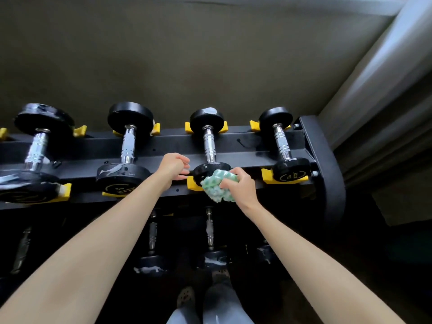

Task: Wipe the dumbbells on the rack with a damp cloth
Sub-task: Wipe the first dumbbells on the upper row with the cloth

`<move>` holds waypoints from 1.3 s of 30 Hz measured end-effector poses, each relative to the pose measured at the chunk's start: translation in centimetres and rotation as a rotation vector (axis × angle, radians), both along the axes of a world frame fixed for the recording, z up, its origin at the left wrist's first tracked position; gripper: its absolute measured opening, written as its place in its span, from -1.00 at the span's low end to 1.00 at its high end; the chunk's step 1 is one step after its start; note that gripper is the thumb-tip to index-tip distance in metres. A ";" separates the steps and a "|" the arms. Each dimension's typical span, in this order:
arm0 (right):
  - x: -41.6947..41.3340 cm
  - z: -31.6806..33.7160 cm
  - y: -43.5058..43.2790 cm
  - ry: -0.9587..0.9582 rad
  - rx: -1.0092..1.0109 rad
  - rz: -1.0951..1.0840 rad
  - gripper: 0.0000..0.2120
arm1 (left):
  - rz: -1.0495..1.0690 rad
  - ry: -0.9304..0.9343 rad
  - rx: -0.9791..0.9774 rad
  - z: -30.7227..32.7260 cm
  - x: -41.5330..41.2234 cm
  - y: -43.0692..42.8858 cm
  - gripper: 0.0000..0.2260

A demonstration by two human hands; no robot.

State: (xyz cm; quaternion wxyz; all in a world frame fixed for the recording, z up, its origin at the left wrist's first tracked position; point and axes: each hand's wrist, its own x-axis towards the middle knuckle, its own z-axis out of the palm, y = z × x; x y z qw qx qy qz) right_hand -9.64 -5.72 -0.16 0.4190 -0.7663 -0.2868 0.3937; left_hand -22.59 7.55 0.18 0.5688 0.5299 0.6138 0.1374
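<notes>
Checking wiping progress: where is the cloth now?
Head view, right of centre: the cloth is bunched in the right hand, against the near end of the third dumbbell from the left on the top rail.

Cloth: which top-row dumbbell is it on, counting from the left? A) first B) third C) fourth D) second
B: the right hand grips the cloth against the near head of the third dumbbell; the left hand holds nothing.
</notes>
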 end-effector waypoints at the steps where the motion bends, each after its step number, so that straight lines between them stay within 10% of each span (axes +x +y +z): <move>1: -0.6 -0.4 -0.1 -0.004 -0.023 -0.074 -0.80 | 0.000 -0.001 -0.008 0.0 -0.2 0.0 -0.67; 12: -6.3 -1.6 2.1 0.095 0.011 -0.413 -0.82 | -0.014 0.050 -0.017 -0.8 -2.3 -0.5 -0.73; 25: -8.3 -5.1 2.9 0.260 -0.362 -0.178 -0.69 | -0.040 0.140 0.041 -0.2 -4.7 0.4 -0.72; 39: -1.8 -1.6 1.0 0.544 -0.224 -0.017 -0.84 | -0.042 0.058 -0.002 1.2 -1.0 -0.6 -0.70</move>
